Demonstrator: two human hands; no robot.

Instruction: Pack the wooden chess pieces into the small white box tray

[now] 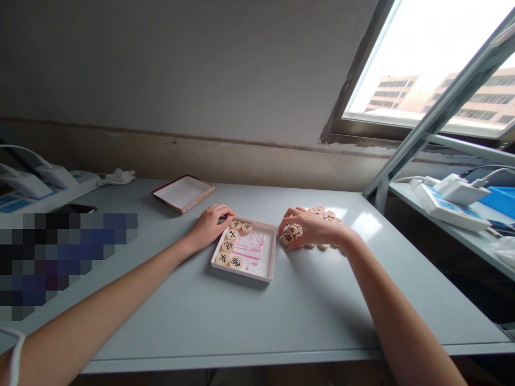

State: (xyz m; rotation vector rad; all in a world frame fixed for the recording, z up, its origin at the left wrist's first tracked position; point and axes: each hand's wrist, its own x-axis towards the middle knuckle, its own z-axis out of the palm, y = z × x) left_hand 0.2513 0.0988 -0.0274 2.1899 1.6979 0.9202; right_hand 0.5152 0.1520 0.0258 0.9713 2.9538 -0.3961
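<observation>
A shallow white box [242, 274] lies on the desk in front of me, with pink lines drawn on its floor. Several round xiangqi pieces [228, 245] with black characters sit inside, mostly along its left side. My left hand [210, 224] is closed on the box's back left corner. To the right of the box, my right hand [316, 228] reaches over a group of xiangqi pieces [330, 215], its fingers curled round a black-marked xiangqi piece [287, 239] at the near left of the group. My palm hides part of the group.
A second shallow box part, likely the lid [183, 194], lies at the back left of the grey desk [225, 321]. Power strips with chargers stand at the left [28, 185] and on a shelf at the right [450, 206]. A metal post [422, 123] rises near the window.
</observation>
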